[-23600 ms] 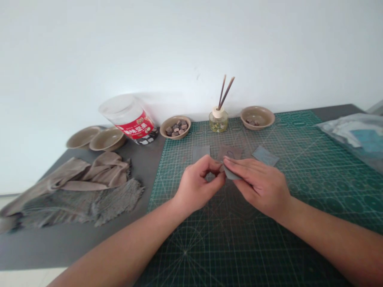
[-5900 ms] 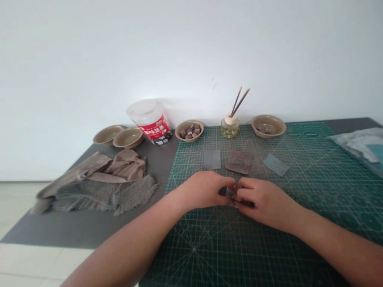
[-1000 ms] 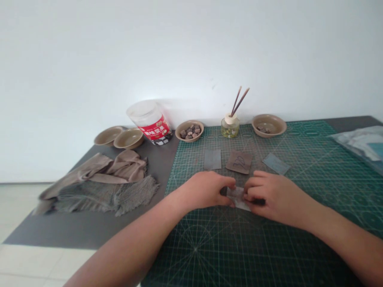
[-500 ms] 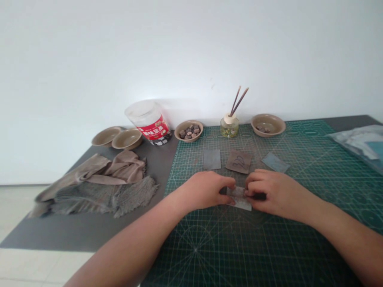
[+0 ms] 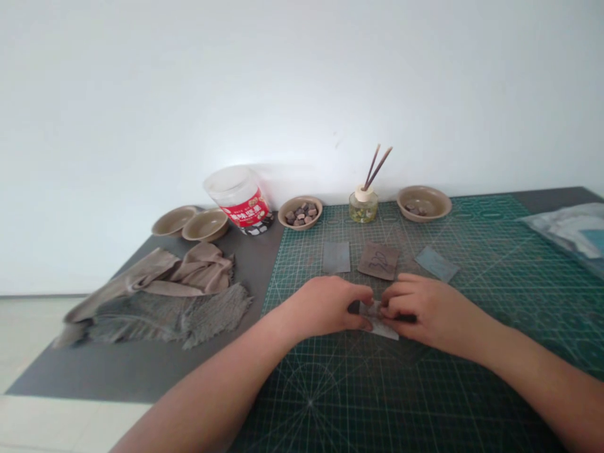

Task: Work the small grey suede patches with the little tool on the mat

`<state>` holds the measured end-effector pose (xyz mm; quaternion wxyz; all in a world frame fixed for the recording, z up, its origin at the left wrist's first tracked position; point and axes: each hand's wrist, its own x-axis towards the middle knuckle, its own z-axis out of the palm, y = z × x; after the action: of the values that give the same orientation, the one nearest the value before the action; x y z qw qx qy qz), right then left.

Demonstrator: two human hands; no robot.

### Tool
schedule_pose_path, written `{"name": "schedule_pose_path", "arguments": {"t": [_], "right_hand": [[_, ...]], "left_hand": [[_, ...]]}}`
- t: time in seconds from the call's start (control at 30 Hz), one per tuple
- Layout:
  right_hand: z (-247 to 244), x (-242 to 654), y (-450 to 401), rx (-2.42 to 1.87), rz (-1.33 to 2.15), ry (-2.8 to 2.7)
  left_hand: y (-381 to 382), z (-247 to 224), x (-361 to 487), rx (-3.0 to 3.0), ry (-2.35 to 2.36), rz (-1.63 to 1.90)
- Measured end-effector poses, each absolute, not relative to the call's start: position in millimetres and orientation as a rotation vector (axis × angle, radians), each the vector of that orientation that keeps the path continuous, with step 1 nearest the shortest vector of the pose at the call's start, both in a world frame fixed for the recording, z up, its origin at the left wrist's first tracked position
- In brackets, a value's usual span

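Observation:
A small pale grey sheet, apparently sandpaper, lies on the green cutting mat between my hands. The thumb and index finger of my left hand press down its left edge. Over the sheet's right part, the fingers of my right hand are pinched together; whatever they hold is hidden. Just beyond my hands are a grey sheet, a brown square of sandpaper with handwritten digits and a blue-grey sheet.
At the back stand a bowl of small stones, a reed diffuser, another bowl holding a few stones, and a plastic jar. Two bowls and crumpled cloths are left; a plastic bag lies right.
My right hand has shifted slightly left across the sheet, closer to my left hand. The left hand keeps its hold. The whole view has moved a little.

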<state>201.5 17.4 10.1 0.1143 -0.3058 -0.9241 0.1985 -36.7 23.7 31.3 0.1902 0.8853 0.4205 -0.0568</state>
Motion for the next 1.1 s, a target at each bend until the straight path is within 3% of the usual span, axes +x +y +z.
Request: {"name": "schedule_pose_path", "arguments": {"t": [0.27, 0.6, 0.83, 1.1], "right_hand": [[10.1, 202.4, 18.2, -0.876, 0.542, -2.713], [13.6, 203.2, 14.6, -0.754, 0.726, -2.741], [8.7, 196.7, 17.0, -0.959, 0.477, -2.69], [6.2, 198.7, 16.0, -0.908, 0.624, -2.69]], "left_hand": [[22.8, 32.8, -35.4, 2.496, 1.191, -0.155], [23.4, 31.7, -36.6, 2.495, 1.176, -0.166], [24.2, 32.7, -35.4, 2.491, 1.178, -0.154], [24.0, 34.5, -34.5, 2.453, 1.201, -0.158]]}}
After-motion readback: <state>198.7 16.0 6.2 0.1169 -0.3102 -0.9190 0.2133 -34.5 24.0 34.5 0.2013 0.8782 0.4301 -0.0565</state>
